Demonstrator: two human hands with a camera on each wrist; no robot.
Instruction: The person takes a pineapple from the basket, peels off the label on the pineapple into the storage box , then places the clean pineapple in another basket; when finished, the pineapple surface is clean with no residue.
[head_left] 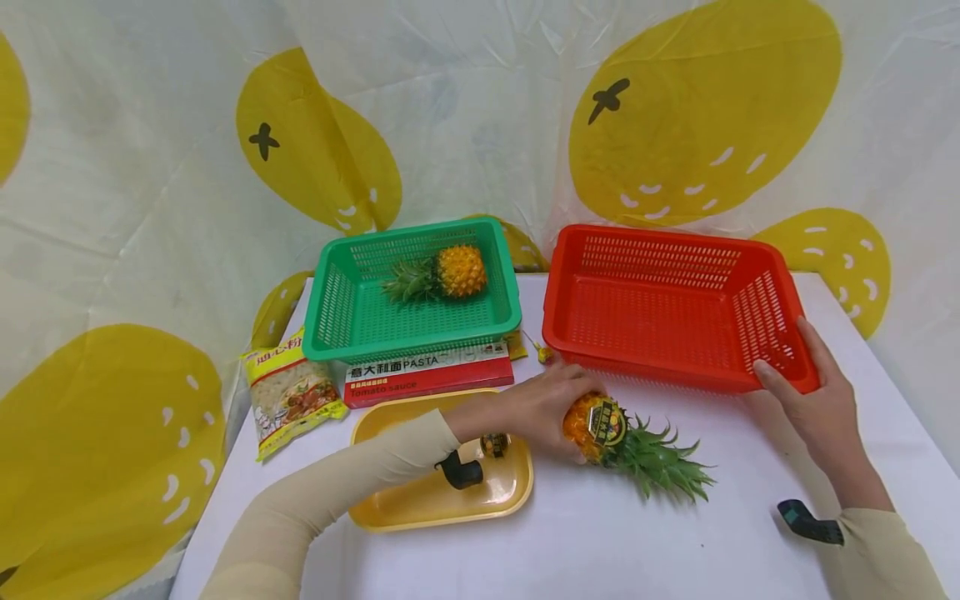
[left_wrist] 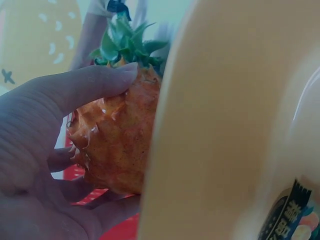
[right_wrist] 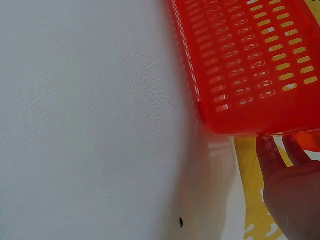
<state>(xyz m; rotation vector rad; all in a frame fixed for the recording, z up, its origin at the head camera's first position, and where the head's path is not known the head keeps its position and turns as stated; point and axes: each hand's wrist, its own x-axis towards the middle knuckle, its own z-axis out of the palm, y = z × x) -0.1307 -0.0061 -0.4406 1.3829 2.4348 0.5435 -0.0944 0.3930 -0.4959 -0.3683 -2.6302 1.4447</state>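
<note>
My left hand [head_left: 543, 408] grips a small orange pineapple [head_left: 588, 423] by its fruit, just right of a yellow tray. Its green leaves point right and a round label shows on its side. In the left wrist view the thumb and fingers curl around the pineapple [left_wrist: 115, 140], partly hidden by the tray [left_wrist: 210, 100]. At the front right corner of the red basket [head_left: 652, 364], my right hand [head_left: 825, 408] holds the rim, thumb at the front and fingers along the right side. In the right wrist view, fingertips meet the basket's wall [right_wrist: 260, 117].
A green basket [head_left: 412, 348] at the back left contains another pineapple [head_left: 461, 271]. In front of it lie a red pasta box [head_left: 427, 382] and a yellow food packet [head_left: 292, 392]. The yellow tray [head_left: 442, 512] sits under my left forearm, with a dark label [head_left: 493, 445] inside it.
</note>
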